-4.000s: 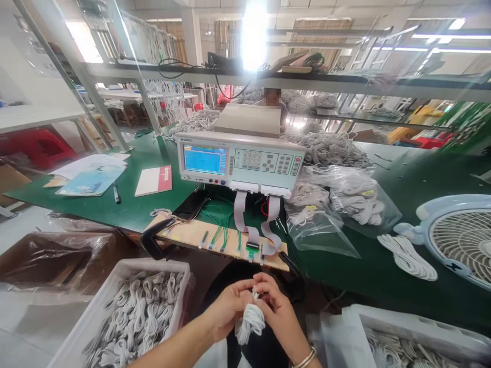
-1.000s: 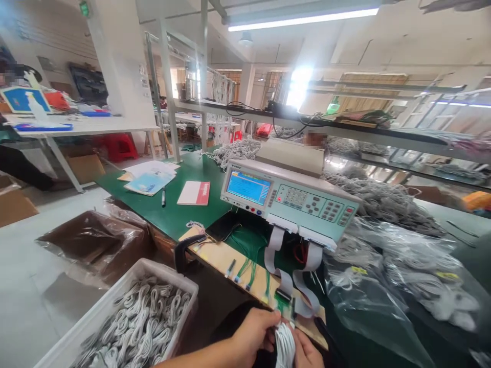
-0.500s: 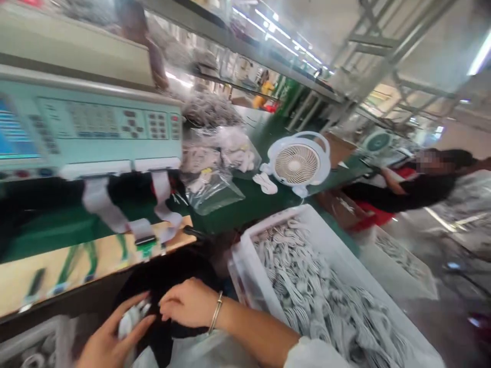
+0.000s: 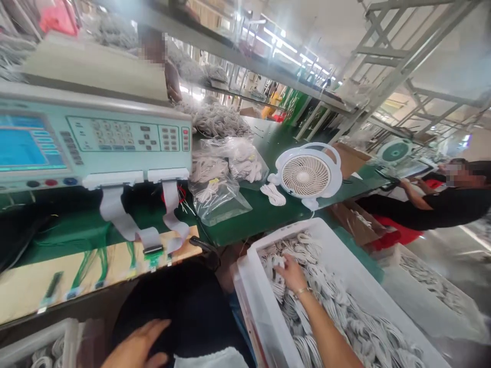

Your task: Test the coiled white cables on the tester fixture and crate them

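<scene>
My right hand (image 4: 294, 275) reaches into a white plastic bin (image 4: 256, 291) on my right, its fingers closed on a coiled grey-white cable bundle (image 4: 279, 263) near the bin's left wall. Many more such cable bundles (image 4: 330, 306) fill the bin. Over my lap, at the bottom of the view, my left hand (image 4: 140, 345) is open, thumb and fingers apart, with nothing visible between them. Its wrist is cut off by the lower edge.
A tester (image 4: 130, 138) with a screen and keys stands at left, its ribbon cables running down to a wooden board (image 4: 26, 299). Bagged cables (image 4: 218, 186), a coiled white cable (image 4: 273, 195) and a fan (image 4: 305, 176) occupy the green bench. Another bin (image 4: 38, 337) sits lower left; a person (image 4: 441, 204) sits at right.
My right hand has moved from my lap to the right, into the bin. My left hand, which held a white bundle, is now without it. The view has shifted slightly.
</scene>
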`<act>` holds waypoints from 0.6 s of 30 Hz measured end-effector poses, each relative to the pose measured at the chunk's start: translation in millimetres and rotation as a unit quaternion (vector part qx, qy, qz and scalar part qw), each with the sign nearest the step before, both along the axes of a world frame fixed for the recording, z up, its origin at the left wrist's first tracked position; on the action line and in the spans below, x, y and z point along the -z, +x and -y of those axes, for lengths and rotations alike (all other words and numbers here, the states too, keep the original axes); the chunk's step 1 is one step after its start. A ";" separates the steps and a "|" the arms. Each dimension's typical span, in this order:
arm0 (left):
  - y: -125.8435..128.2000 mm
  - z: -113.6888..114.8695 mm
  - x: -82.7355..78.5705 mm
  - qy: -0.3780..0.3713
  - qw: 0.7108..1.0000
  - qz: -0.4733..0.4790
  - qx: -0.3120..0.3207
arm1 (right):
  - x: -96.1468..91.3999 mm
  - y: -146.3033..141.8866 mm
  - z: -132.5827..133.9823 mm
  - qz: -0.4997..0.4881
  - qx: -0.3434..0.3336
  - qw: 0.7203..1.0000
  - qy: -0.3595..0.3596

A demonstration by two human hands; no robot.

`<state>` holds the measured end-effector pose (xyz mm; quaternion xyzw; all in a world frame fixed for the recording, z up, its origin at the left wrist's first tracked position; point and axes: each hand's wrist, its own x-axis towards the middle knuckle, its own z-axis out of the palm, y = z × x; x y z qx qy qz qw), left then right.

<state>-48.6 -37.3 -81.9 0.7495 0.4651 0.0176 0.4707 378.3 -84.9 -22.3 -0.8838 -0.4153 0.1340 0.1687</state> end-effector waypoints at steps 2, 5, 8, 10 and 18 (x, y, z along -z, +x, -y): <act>28.1 0.0 -21.9 -0.031 0.995 0.071 0.069 | -19.1 -6.5 -2.5 0.027 -0.002 0.998 0.064; 65.1 3.3 -59.9 -0.029 0.982 0.169 0.078 | -56.0 -41.7 -8.9 0.059 -0.062 0.978 0.189; 92.4 6.0 -92.6 0.040 0.966 0.257 -0.007 | -80.0 -107.3 -15.5 -0.035 -0.207 0.951 0.227; 101.1 5.6 -105.2 0.072 0.945 0.311 -0.070 | -84.7 -151.9 -20.4 -0.163 -0.274 0.927 0.196; 65.5 -5.1 -98.2 -0.128 0.815 0.507 -0.248 | -67.3 -222.8 -51.8 -0.531 -0.282 0.786 0.145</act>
